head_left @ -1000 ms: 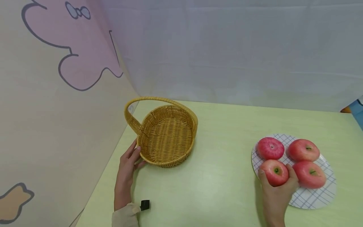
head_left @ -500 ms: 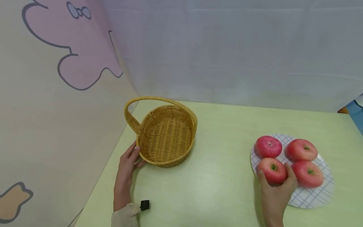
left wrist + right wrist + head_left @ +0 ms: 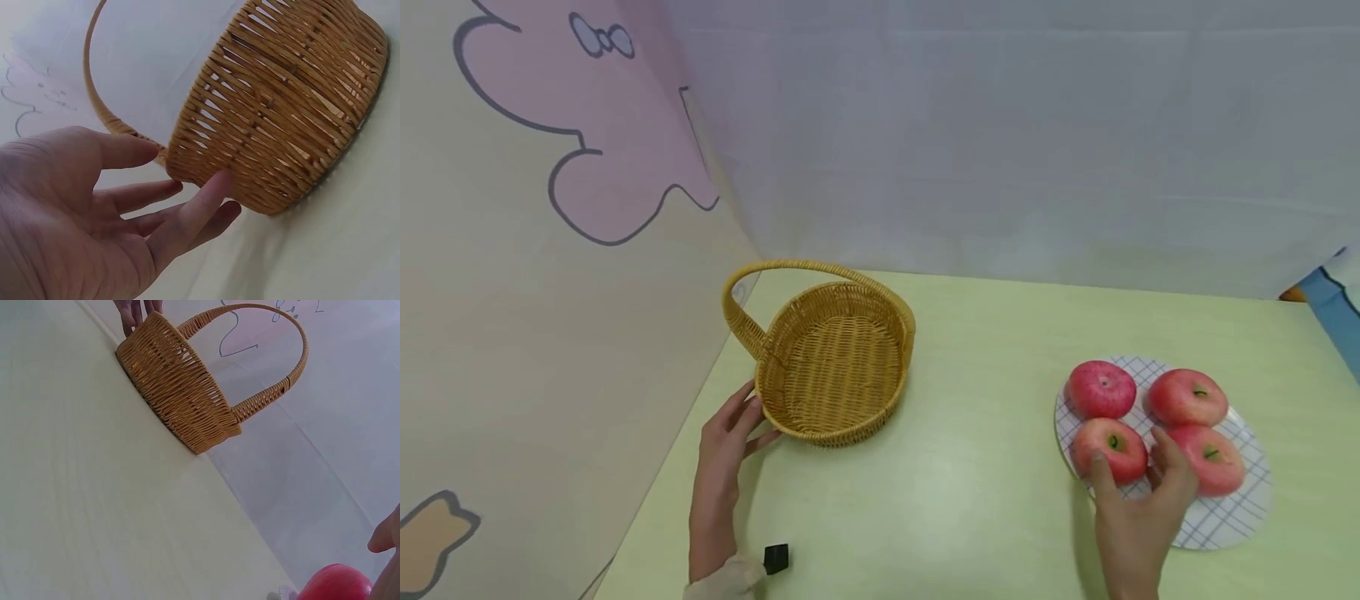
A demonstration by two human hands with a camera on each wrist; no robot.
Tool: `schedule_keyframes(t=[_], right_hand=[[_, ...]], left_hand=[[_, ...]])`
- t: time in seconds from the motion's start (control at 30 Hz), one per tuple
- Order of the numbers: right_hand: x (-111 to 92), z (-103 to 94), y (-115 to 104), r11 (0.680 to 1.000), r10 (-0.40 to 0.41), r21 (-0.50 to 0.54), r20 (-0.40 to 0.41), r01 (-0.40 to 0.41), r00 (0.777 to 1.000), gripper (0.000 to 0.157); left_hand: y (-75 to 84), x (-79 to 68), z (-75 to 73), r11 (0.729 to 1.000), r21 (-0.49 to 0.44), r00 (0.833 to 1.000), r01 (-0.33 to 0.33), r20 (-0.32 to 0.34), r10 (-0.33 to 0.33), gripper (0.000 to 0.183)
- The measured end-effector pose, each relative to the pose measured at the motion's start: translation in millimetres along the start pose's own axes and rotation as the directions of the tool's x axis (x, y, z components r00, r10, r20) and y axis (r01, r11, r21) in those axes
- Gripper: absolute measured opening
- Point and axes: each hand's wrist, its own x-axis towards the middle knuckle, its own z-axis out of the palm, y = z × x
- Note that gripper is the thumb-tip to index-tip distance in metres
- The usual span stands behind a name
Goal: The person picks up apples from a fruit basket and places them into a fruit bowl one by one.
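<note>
Several red apples sit on a white plate [image 3: 1221, 529] with blue check lines, at the right in the head view. My right hand [image 3: 1138, 517] is over the plate's near side, thumb and fingers spread around the front-left apple [image 3: 1101, 442]. The thumb overlaps that apple's near edge, while a gap shows between the fingers and its right side. Right of the hand lies another apple [image 3: 1217, 467]. At the left stands a wicker basket [image 3: 842, 375] with an arched handle, nothing in it. My left hand [image 3: 722, 462] has loosely extended fingers at the basket's near-left side.
Behind the back-left apple [image 3: 1099, 387] and back-right apple [image 3: 1187, 396], the pale green table [image 3: 985, 333] runs to a white cloth backdrop [image 3: 1000, 150]. A cartoon-printed wall [image 3: 512, 333] rises on the left. A small black tab [image 3: 777, 558] sticks out by the left sleeve.
My right hand's fingers have spread away from the front-left apple, which they held before. That apple stays on the plate. The left hand remains at the basket; the head view has shifted slightly.
</note>
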Motion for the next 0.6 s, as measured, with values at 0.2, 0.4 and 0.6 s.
schedule_keyframes(t=[0.2,0.4,0.6], right_hand=[[6.7,-6.9,-8.7,0.998,-0.069,-0.003,0.035,0.069,0.997,0.067],[21.5,-18.5,-15.7,0.988,-0.15,-0.002,0.103,0.151,0.983,0.066],[46.6,-35.1,-21.9,0.986,-0.13,-0.061,0.291,0.154,0.948,0.064]], left_hand=[[19.3,-17.6,-7.2,0.996,0.09,0.999,-0.021,-0.041,0.025,0.05],[42.1,-30.9,-10.4,0.982,0.167,0.994,-0.089,-0.049,0.098,0.051],[61.4,-31.1,-5.5,0.944,0.28,0.983,-0.173,-0.003,0.181,0.049]])
